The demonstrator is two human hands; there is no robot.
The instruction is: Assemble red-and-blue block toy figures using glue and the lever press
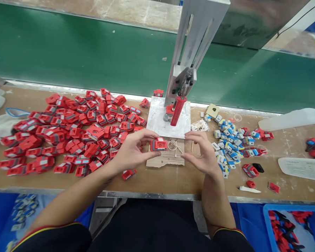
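Note:
My left hand point(135, 148) pinches a red and grey plastic toy part point(159, 144) between thumb and fingers. It is held over a worn board point(157, 161) in front of the press. To its right, my right hand point(202, 152) is open, thumb and fingers apart, with nothing gripped between them. A clear ring point(172, 145) and cotton swabs point(175, 153) lie between the two hands. Behind them stands a toggle press with a red handle point(178, 111) on a white base plate point(156, 120). Another red part point(169, 109) sits under the press, partly hidden by the handle.
A large pile of similar red parts point(76, 133) covers the bench's left side. Small blue, white and yellow parts point(229, 141) are heaped to the right. A knife point(249, 189), a plastic bottle point(291, 119) and a blue bin point(267, 213) lie further right. A green belt point(94, 59) runs behind.

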